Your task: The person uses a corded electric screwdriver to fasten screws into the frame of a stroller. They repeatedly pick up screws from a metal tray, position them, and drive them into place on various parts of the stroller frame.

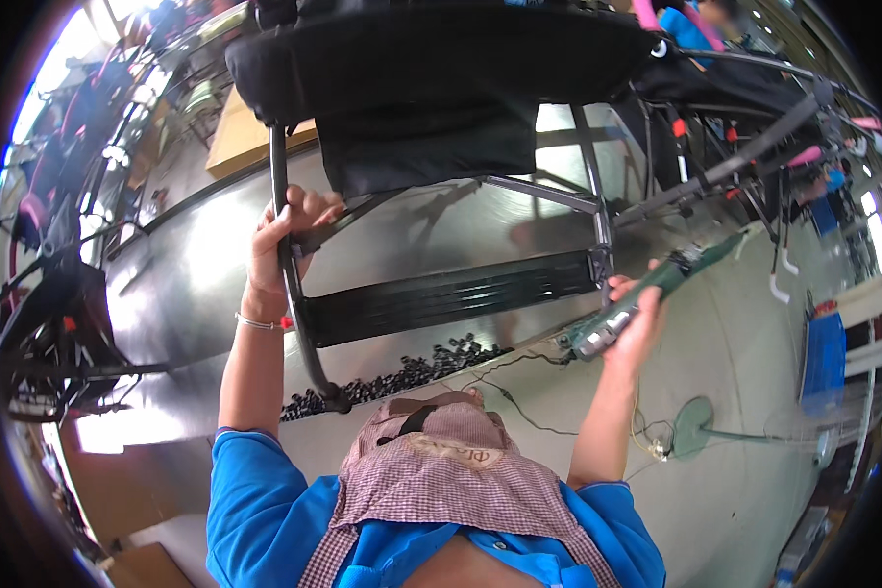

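A grey tubular frame with black fabric (426,137), looking like a stroller, stands on the shiny metal tabletop in front of me. My left hand (289,230) is wrapped round its left upright tube, near where a crossing bar meets it. Between the lower tubes runs a dark slatted crosspiece (451,299). In my right hand (637,318) is a green electric screwdriver (617,323), held beside the frame's right tube with its narrow end pointing away to the upper right. Whether it touches the frame I cannot tell.
Small black parts (412,372) lie heaped along the near edge of the metal table (196,245). A cable (519,407) hangs by that edge. More black frames (735,127) stand at right and left. A cardboard sheet (250,137) lies behind; a fan (696,423) stands at right.
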Demonstrator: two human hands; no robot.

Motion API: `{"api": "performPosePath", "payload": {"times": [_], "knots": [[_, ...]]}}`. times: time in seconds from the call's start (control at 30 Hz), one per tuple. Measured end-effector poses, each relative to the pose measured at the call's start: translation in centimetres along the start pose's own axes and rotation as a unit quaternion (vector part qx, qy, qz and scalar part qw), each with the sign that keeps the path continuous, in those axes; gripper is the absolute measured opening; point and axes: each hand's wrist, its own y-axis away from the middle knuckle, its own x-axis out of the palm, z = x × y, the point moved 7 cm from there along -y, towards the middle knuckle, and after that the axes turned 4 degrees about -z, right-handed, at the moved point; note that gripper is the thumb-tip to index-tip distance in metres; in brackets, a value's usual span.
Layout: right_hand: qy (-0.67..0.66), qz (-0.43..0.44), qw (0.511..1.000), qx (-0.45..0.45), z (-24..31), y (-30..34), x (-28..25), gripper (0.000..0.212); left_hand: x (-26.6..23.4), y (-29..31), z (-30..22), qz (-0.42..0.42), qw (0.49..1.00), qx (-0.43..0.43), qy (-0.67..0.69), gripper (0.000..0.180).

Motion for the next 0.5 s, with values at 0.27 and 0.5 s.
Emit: {"api": "performPosePath", "payload": {"times": [0.27,0.5], "knots": [[0.091,0.089,0.973,-0.193,9.0,0.7,9.5,0.065,2.5,1.3,-7.1,0.042,0.986,0.153,0.044,0.033],[-0.002,0.314,0.938,-0.144,11.2,7.1,15.3,0.087,-2.2,-4.0,-12.5,-0.007,0.99,0.132,0.057,0.026]]}}
